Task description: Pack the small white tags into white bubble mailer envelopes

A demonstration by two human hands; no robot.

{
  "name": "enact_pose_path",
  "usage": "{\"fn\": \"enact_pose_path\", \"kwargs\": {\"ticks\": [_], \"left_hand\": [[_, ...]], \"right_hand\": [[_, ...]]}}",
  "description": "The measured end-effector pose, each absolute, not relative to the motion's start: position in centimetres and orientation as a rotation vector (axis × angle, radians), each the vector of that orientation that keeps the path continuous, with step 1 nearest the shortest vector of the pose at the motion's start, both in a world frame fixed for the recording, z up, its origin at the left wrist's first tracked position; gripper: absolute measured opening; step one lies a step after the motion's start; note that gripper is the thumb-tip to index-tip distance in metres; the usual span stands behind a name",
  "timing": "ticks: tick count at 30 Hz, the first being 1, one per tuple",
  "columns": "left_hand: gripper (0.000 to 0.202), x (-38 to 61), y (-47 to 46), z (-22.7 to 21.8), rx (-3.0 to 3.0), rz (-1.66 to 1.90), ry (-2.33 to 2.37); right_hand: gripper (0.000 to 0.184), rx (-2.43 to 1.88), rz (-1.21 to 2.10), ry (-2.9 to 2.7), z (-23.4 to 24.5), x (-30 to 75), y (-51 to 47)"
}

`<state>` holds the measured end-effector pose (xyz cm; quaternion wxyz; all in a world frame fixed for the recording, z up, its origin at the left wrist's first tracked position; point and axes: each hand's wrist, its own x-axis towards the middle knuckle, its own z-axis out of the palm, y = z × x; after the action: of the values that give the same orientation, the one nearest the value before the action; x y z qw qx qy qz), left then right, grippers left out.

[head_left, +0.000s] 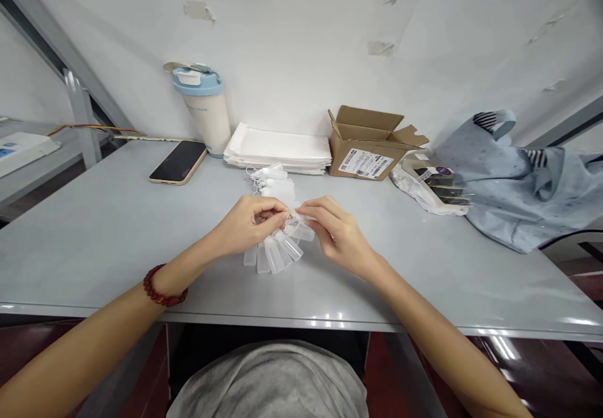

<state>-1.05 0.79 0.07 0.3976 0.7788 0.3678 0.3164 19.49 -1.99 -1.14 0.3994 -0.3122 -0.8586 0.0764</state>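
My left hand [249, 225] and right hand [338, 235] meet above the middle of the grey table [94, 236]. The wrists are low, and the fingertips of both pinch the clear plastic tags [277, 256], which fan out below.

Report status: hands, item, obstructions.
Left hand, right hand both pinching clear plastic tags, fanned over table. Second tag pile just behind hands. Nothing blocking.

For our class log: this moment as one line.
left hand: pinches clear plastic pieces | right hand: pinches them | grey table beneath
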Motion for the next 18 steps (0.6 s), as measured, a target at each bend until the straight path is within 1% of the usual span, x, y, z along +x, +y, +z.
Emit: {"fn": "enact_pose_path", "kwargs": {"ticks": [8,18], "left_hand": [[0.026,-1.2,1.1,1.4,1.835,0.919,0.935],[0.022,-1.0,0.8,0.9,1.844,0.874,0.937]], "right_hand": [[0.025,-0.819,0.235,-2.129,-0.5,19.7,-1.9],[0.024,-0.853,0.243,-2.099,-0.7,19.2,-2.2]]}}
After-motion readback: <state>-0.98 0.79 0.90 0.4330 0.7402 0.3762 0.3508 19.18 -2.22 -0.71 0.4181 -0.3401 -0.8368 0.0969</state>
